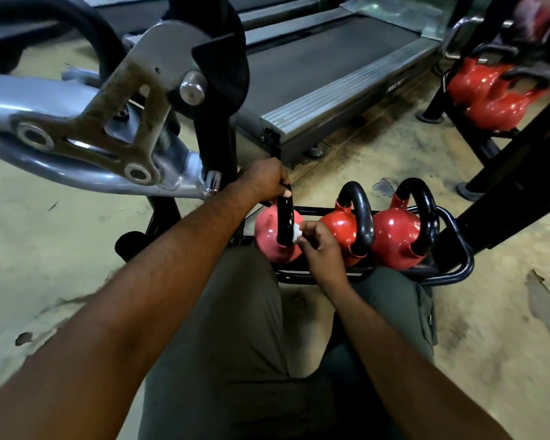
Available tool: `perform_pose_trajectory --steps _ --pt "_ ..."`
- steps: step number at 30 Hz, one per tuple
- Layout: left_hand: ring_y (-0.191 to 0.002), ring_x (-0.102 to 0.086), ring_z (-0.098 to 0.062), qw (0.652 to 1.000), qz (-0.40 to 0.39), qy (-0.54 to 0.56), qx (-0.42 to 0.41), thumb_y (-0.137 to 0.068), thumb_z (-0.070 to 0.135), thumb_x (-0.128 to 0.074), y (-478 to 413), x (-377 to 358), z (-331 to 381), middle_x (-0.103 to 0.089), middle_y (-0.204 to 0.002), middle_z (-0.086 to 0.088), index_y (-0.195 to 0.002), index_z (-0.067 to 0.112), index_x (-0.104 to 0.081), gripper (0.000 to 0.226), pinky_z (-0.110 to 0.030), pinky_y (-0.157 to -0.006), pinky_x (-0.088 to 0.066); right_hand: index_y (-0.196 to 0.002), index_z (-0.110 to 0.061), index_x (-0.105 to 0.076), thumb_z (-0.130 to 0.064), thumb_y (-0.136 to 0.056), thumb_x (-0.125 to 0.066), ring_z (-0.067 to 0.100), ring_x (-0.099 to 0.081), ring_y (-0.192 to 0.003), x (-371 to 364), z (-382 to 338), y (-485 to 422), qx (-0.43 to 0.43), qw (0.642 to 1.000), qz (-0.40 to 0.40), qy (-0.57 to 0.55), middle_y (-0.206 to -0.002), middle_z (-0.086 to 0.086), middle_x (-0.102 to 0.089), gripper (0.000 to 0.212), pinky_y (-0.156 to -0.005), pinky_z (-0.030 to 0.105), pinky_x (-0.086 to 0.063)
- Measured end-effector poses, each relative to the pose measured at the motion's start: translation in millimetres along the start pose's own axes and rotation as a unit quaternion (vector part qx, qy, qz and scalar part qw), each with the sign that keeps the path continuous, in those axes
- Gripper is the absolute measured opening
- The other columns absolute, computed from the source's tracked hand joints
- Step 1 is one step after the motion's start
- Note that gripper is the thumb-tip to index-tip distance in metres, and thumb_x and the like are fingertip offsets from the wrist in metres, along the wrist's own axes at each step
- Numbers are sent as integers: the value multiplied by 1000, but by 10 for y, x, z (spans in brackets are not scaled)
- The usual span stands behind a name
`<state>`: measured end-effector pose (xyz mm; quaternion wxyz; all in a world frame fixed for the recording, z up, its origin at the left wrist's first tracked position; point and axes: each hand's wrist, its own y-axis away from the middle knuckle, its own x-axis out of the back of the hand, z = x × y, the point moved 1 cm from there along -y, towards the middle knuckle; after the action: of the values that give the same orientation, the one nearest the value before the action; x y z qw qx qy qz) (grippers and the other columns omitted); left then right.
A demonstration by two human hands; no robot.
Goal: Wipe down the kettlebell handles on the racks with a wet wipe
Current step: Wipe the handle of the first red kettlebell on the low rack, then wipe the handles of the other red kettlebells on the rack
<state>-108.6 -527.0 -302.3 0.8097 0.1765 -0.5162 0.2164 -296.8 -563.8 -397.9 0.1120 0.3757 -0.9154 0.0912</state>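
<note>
my left hand grips the black handle of the red kettlebell at the left end of the black tube rack, to steady it, i judge; right hand pinches a white wet wipe against it.

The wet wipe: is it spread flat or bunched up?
Bunched up: the wet wipe shows as a small white wad, pinched by the right hand against the leftmost kettlebell's handle.

We are in a gym: kettlebells on a rack beside our right hand, treadmills beyond it, a weight machine to its left.
</note>
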Motion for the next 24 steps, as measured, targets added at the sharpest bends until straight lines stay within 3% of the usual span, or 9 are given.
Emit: perform_pose_trajectory --steps 3,6,9,12,14,17,20,22,24 --pt "-105 -66 -18 1000 5 6 2 -82 28 -77 -21 2 -21 -73 -114 0 -111 18 -74 31 -27 -90 -50 -106 -10 -61 5 -94 -50 20 -65 -98 -95 -97 -260 -138 977 -60 -150 -105 9 -69 23 -88 33 -53" --pt "-97 -69 -18 1000 11 23 13 -80 27 -79 -50 -20 -34 -75 -107 -2 -106 20 -76 28 -24 -81 -50 -97 -7 -58 12 -92 -43 21 -64 -77 -147 -258 -521 -233 930 -46 -280 -89 14 -66 25 -70 27 -53" --pt "-98 -69 -18 999 26 19 11 -78 27 -80 -78 -55 -51 -75 -106 -1 -104 19 -76 27 -25 -85 -51 -96 -6 -59 9 -94 -45 14 -55 -64 -161 -281 -591 -253 902 18 -350 -79 10 -63 21 -62 22 -48" --pt "-90 -70 -16 997 43 52 29 -77 27 -81 -117 -115 -97 -76 -100 0 -100 20 -77 24 -20 -73 -47 -93 -10 -62 3 -95 -54 9 -55 -60 -120 -251 -378 -237 905 9 -352 -69 1 -64 16 -61 19 -50" --pt "-87 -71 -16 995 60 70 45 -78 27 -80 -148 -151 -95 -76 -96 0 -95 21 -77 19 -19 -70 -45 -92 -11 -64 1 -92 -60 10 -63 -65 -32 -217 -203 -231 905 6 -358 -79 2 -69 13 -63 20 -54" --pt "-96 -69 -20 994 89 60 20 -82 25 -74 -218 -238 -7 -75 -102 0 -96 22 -76 14 -27 -83 -53 -97 -12 -65 -3 -90 -63 16 -66 -79 230 -198 -65 -223 894 39 -388 -95 8 -70 12 -71 25 -54" --pt "-103 -67 -19 992 95 71 -45 -84 29 -72 -283 -358 222 -73 -108 2 -98 25 -75 15 -33 -90 -53 -102 -9 -68 -5 -92 -63 14 -66 -81 597 -232 -56 -169 931 103 -308 -97 4 -72 12 -72 25 -53" --pt "-102 -67 -16 988 69 111 -87 -85 26 -73 -356 -480 431 -74 -107 2 -100 23 -76 16 -28 -90 -51 -100 -15 -72 -13 -92 -65 13 -65 -81 884 -219 -89 -109 969 152 -164 -93 -2 -74 12 -71 23 -52" --pt "-101 -67 -15 980 51 159 -108 -85 21 -73 -440 -603 643 -74 -106 0 -102 17 -76 17 -27 -89 -51 -106 -15 -74 -17 -93 -64 12 -68 -94 1129 -174 -179 -48 985 166 -7 -101 -3 -74 16 -85 27 -53"
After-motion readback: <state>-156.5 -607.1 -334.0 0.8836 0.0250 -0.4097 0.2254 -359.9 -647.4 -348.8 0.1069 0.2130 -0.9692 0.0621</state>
